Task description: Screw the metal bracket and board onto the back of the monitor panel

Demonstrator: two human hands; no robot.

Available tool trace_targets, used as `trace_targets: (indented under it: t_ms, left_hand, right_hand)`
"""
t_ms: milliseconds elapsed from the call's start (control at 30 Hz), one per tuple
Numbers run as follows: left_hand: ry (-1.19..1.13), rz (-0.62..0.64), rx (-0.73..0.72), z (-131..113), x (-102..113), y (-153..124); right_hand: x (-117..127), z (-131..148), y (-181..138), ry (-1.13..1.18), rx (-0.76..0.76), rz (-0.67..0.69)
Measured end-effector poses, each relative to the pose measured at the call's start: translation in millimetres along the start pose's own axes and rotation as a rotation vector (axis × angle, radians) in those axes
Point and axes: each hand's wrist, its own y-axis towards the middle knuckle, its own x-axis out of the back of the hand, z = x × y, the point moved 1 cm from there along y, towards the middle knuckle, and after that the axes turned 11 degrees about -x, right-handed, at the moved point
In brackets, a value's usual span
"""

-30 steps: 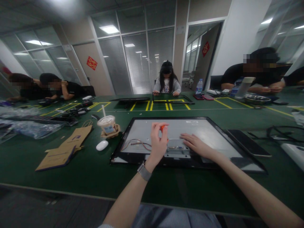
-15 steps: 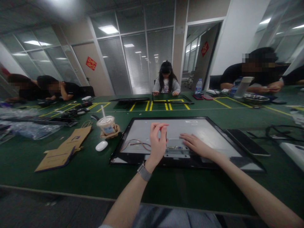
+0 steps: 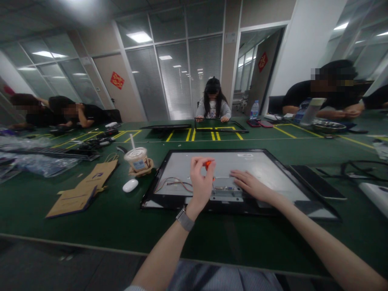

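My left hand [image 3: 201, 178], a watch [image 3: 184, 219] on its wrist, pinches the orange handle of a screwdriver [image 3: 208, 164] held upright over the monitor panel [image 3: 218, 163]. Its tip is hidden behind the fingers. Below it lies a metal bracket with ports [image 3: 226, 193], along the panel's near side. Flat on the panel's grey metal back, fingers stretched out, rests my right hand [image 3: 250, 185]. The panel lies in its black frame on the green table. A bundle of thin wires [image 3: 174, 184] runs over its left part.
Left of the panel are a lidded drink cup [image 3: 138, 159], a white mouse [image 3: 130, 185] and a brown paper bag [image 3: 83, 188]. A black phone-like slab [image 3: 317, 182] lies at the right. Across the table a person [image 3: 214, 101] holds a black frame [image 3: 222, 129].
My left fingers have shifted around the screwdriver, and more of its orange handle shows. My right hand keeps its place on the panel.
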Motion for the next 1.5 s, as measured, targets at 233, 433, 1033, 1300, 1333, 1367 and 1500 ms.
trace_targets:
  t_ms: [233,433,1033,1300,1333,1367,1500]
  left_hand:
    - [-0.077,0.055,0.061,1.7,0.0,-2.1]
    - [-0.024,0.046,-0.003,1.1,-0.8,-0.8]
    - [-0.03,0.012,-0.014,1.3,-1.0,-0.4]
    - [-0.087,0.104,0.041,-0.3,0.4,0.5]
    - [-0.094,0.109,0.046,-0.4,0.2,0.0]
    - [-0.095,0.111,0.046,-0.3,-0.1,-0.5]
    - [-0.027,0.081,-0.003,0.1,-0.9,-0.8]
  right_hand:
    - [0.2,-0.1,-0.4,-0.003,-0.005,-0.008]
    - [-0.7,-0.2,-0.6,-0.002,0.007,-0.016]
    - [-0.9,-1.0,-0.3,-0.001,0.0,-0.011]
    - [-0.7,-1.9,0.3,0.0,-0.005,-0.009]
    - [-0.9,-2.2,0.5,0.0,-0.004,-0.01]
    - [-1.1,-2.3,0.5,0.0,-0.003,-0.012]
    - [-1.1,-1.3,0.0,-0.002,0.006,-0.018]
